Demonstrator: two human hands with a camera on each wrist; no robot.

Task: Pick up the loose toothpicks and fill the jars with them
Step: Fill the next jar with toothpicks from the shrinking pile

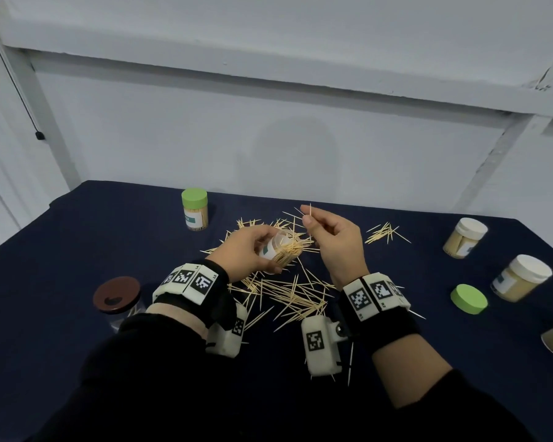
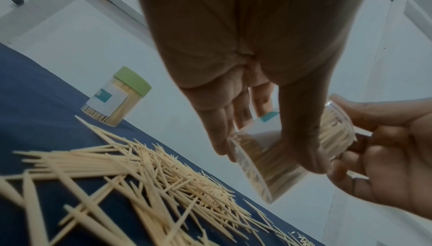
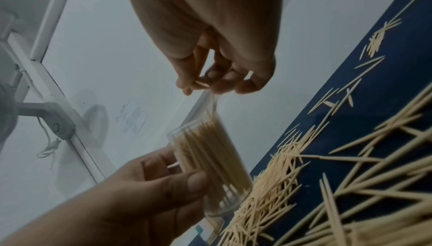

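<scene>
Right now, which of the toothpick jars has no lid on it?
The clear jar gripped in the left hand, tilted over the loose pile. The green-lidded jar behind it and the two white-lidded jars on the right are all capped.

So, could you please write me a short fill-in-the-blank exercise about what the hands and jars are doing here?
1. The left hand grips an open jar partly filled with ____.
2. The right hand pinches toothpicks above the ____ on the table.
3. The far closed jar has a ____ lid.
4. The loose green lid lies to the person's ____.

Missing words: toothpicks; pile; green; right
</scene>
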